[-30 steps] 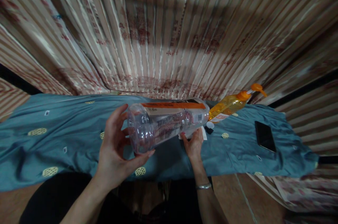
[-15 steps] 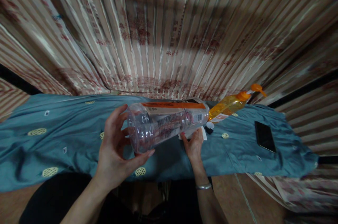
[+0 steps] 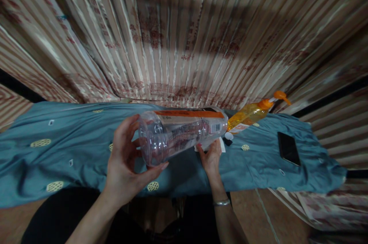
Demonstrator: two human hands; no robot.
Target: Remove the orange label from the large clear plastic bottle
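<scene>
A clear plastic container (image 3: 186,132) with an orange and white printed label is tilted across the middle of the head view. Its near end is in the grip of my left hand (image 3: 122,161), fingers and thumb wrapped round the wide rim. Below the far part of the container, my right hand (image 3: 211,161) has its fingers closed on a white tissue (image 3: 222,145), partly hidden under the container. Whether the tissue touches the container wall I cannot tell. An orange pump bottle (image 3: 248,116) of yellow-orange liquid appears just beyond the container's far end.
Near the pump bottle are a white round piece (image 3: 229,136) and a small black object (image 3: 228,142). Further right lies a black phone (image 3: 288,148). A teal cloth with pineapple prints (image 3: 83,140) covers the table, and a striped curtain (image 3: 172,44) hangs behind.
</scene>
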